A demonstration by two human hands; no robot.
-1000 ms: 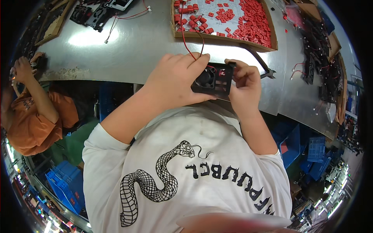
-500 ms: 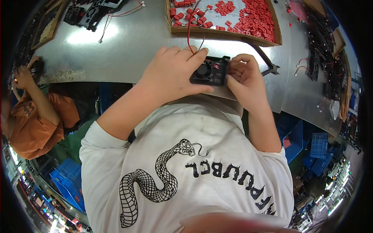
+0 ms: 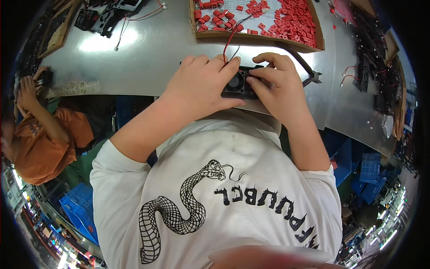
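**Small cooling fan held in both hands at the edge of a metal worktop**

At far left, a co-worker in an orange shirt (image 3: pixel 42 148) bends over a separate station. On the grey metal worktop (image 3: pixel 148 54), black fan frames (image 3: pixel 105 15) lie at the upper left. The person's left hand (image 3: pixel 204 87) is closed around the left side of a small black cooling fan (image 3: pixel 237 83), just above the worktop's near edge; red and black wires (image 3: pixel 230 38) run up from it to a shallow cardboard tray (image 3: pixel 313 33) of small red parts (image 3: pixel 286 22). The right hand (image 3: pixel 275 85) grips the fan's right side, fingertips pressing its frame. The fan looks light and rigid, best held by its square frame, its thin leads and blades likely fragile. Blue crates (image 3: pixel 367 166) stand below the bench in a crowded workshop.
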